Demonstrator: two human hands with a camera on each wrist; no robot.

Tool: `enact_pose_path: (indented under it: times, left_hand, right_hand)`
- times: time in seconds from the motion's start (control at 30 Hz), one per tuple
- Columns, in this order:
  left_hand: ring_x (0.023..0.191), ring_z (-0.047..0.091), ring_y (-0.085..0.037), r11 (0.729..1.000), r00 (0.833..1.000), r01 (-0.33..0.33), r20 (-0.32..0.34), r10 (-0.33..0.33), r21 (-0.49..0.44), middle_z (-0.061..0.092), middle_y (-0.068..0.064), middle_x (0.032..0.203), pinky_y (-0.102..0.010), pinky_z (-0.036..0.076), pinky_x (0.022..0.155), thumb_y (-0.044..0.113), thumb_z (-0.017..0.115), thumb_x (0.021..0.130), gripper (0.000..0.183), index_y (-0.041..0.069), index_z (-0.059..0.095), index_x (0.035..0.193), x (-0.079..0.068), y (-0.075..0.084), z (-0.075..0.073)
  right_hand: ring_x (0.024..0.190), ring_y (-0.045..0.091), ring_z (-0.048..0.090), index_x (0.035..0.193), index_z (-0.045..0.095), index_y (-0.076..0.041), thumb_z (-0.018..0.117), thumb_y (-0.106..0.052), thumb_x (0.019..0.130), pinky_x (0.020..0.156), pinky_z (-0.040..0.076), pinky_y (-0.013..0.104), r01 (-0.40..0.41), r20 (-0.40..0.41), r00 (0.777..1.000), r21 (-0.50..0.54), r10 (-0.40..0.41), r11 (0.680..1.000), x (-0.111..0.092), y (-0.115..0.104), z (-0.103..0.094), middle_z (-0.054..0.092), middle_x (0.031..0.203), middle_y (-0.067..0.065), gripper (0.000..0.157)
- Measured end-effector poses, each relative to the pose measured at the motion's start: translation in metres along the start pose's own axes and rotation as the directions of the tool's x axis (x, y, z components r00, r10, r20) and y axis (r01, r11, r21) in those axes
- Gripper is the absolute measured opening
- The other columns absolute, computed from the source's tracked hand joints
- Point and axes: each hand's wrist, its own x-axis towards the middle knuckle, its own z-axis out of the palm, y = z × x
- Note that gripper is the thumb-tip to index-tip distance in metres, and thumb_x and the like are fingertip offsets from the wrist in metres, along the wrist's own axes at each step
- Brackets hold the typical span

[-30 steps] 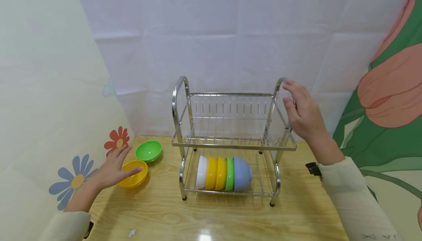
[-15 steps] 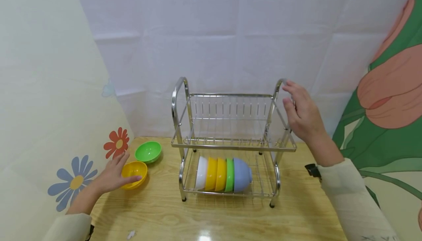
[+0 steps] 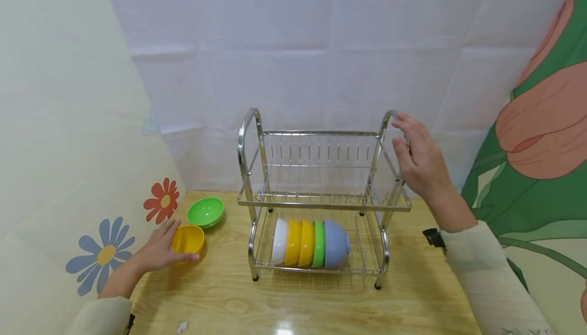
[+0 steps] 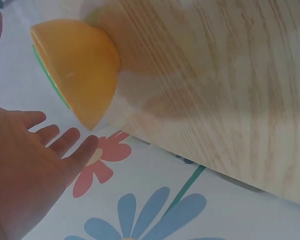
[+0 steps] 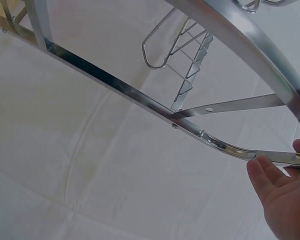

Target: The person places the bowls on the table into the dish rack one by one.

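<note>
The yellow bowl (image 3: pixel 189 238) stands on the table (image 3: pixel 229 307); our left hand (image 3: pixel 158 251) is beside it, fingers extended. We judge this a reach, calling next for a pinch. Our right hand (image 3: pixel 423 164) touches the rack (image 3: pixel 327 205); whether it grips, we cannot tell.

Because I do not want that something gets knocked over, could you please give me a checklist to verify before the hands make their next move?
1. Yellow bowl upright on the wooden table: ok, mouth up.
2. Left hand gripping that bowl: not ok, it is beside the bowl but not closed round it.
3. Green bowl behind it not touching it: cannot tell, their edges overlap in view.
4. Right hand on the dish rack: ok, it touches the upper frame.
5. Row of five bowls in order on the lower tier: ok, all on their sides.
6. Room beside the blue bowl: ok, bare wires show to its right.
</note>
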Motion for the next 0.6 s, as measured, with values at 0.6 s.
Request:
enact_pose_path:
  times: [0.6]
  left_hand:
    - [0.134,0.022,-0.063,0.999,0.999,0.025,0.039,-0.026,0.031,0.019,-0.041,0.153,-0.077,0.032,0.102,0.062,0.082,0.067,0.128,-0.016,0.022,0.149,0.0017,-0.0073,0.0079]
  right_hand:
    - [0.14,0.04,0.042,0.142,0.051,-0.002,0.047,-0.018,0.105,0.108,0.038,0.063,0.0,-0.004,1.0,-0.005,0.0,1.0,-0.0015,-0.0004,0.0008,0.044,0.155,0.016,0.04]
